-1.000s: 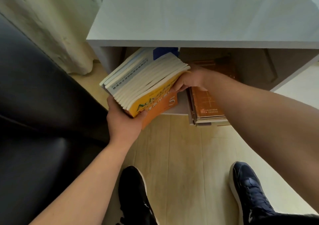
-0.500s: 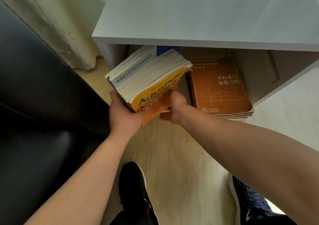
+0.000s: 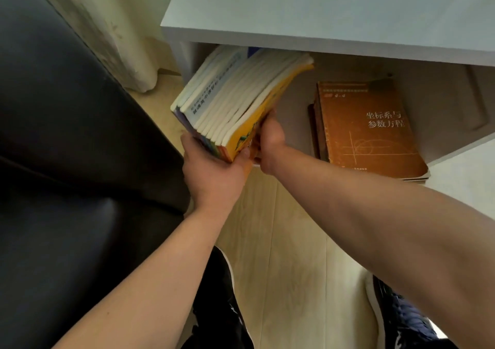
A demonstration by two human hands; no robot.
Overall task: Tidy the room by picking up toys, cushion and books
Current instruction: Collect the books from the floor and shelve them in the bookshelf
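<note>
A stack of several thin books (image 3: 235, 99) with white page edges and a yellow-orange cover stands tilted at the left end of the shelf opening. My left hand (image 3: 214, 177) grips its near bottom corner from below, thumb on the orange cover. My right hand (image 3: 270, 145) holds the stack's right side against the yellow cover; its fingers are hidden behind the books. A brown book (image 3: 367, 126) lies flat on top of a small pile on the shelf to the right, apart from both hands.
The white shelf unit (image 3: 321, 14) has a broad top overhanging the opening. A black leather sofa (image 3: 67, 161) fills the left. A pale curtain (image 3: 107, 22) hangs behind it. My dark shoes (image 3: 222, 303) stand on the light wood floor (image 3: 289, 255).
My right hand left the brown books and came to the right side of the tilted stack. The stack has turned more upright and gone deeper under the shelf top.
</note>
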